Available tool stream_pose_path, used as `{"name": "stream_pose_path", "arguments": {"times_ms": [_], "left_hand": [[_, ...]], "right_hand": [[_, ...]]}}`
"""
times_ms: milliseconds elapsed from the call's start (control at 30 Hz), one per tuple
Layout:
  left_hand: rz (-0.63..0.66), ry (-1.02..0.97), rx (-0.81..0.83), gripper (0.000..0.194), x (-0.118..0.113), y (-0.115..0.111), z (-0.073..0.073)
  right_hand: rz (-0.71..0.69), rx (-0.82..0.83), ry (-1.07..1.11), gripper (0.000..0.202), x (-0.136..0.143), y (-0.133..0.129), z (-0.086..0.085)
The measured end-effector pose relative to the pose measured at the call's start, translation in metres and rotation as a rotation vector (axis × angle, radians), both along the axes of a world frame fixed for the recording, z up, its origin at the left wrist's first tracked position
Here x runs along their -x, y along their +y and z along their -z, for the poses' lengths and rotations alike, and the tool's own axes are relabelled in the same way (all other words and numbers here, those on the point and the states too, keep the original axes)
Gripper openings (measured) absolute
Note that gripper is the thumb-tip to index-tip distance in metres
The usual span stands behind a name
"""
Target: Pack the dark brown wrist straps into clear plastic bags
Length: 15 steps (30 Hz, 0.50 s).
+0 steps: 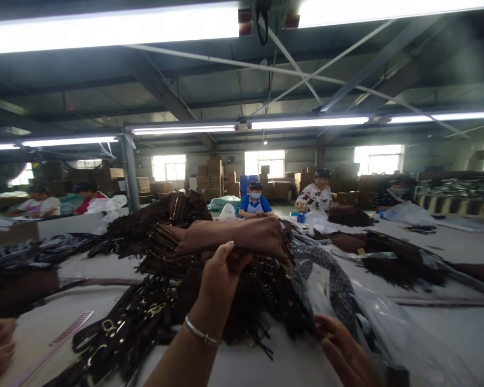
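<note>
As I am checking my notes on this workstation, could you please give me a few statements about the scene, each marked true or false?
1. The left hand holds a brown piece, thumb on its near side. True.
2. The bangle is on the right wrist. False: the silver bangle is on the left wrist.
3. A pink strip lies to the left of the dark straps with gold-coloured rings. True.
4. The right hand grips the brown piece too. False: the right hand is apart from it, lower and to the right.
5. Cardboard boxes are stacked in the background. True.
</note>
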<state>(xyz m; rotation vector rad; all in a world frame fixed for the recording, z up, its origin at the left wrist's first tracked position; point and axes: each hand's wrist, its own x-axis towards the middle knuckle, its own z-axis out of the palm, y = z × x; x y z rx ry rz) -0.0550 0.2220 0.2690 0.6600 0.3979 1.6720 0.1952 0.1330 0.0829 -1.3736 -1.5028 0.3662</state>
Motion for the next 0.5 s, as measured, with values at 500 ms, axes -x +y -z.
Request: {"name": "stream_pose_path", "arguments": {"times_ms": [500], "left_hand": [[0.01,0.401,0.798,0.013,0.142,-0.084,0.242]], "right_hand": [[-0.255,1.101,0.499,0.047,0.108,-0.009,0.065]]}}
